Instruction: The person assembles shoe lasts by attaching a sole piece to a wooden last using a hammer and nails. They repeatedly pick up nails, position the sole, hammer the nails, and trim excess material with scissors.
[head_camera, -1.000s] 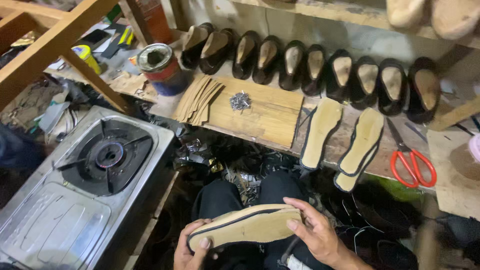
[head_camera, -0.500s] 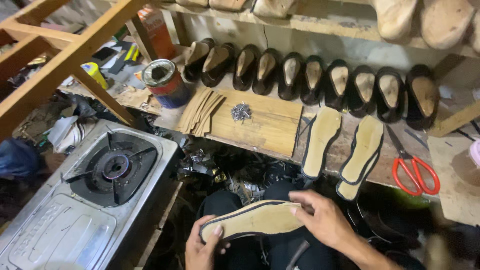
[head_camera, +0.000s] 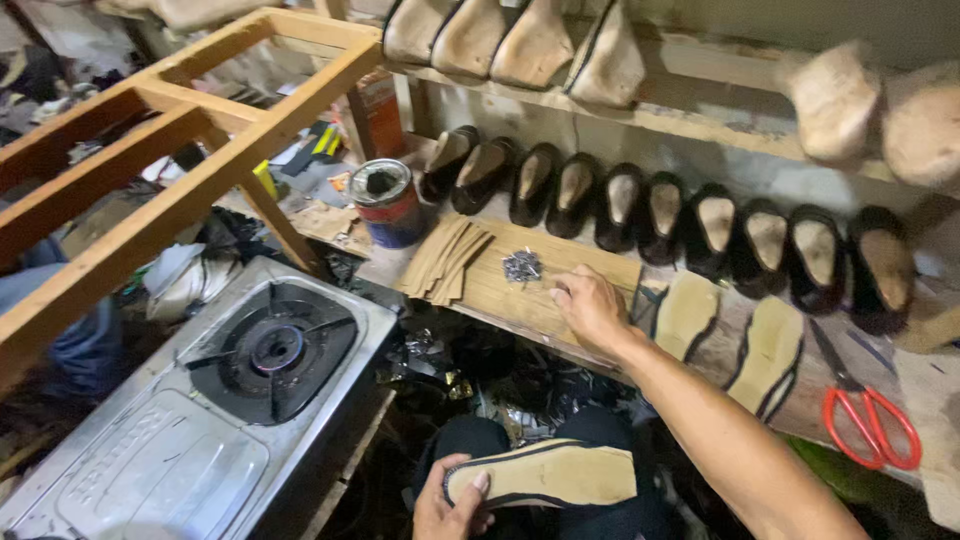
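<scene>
One head view takes in the whole bench. Low in the picture, the left hand (head_camera: 450, 505) grips the heel end of a tan shoe insole (head_camera: 545, 475) with a dark edge, thumb on top and fingers curled under it, so the insole lies flat across the person's lap over dark trousers. Higher up, the right hand (head_camera: 590, 305) reaches out to a pale wooden board (head_camera: 560, 275) and rests on it with fingers bent downward and loose, gripping nothing that can be seen; whether a fingertip pinches anything is hidden. Just beside that hand, to its left, sits a small pile of tacks (head_camera: 522, 266), and further left a fan of cardboard strips (head_camera: 447, 260). Behind the board runs a row of black shoes (head_camera: 665, 210). Two more insoles (head_camera: 730, 335) lie to the right of the hand, with red scissors (head_camera: 870, 420) beyond them. A gas stove (head_camera: 215, 400) stands at lower left, a tin can (head_camera: 385, 200) above it.
</scene>
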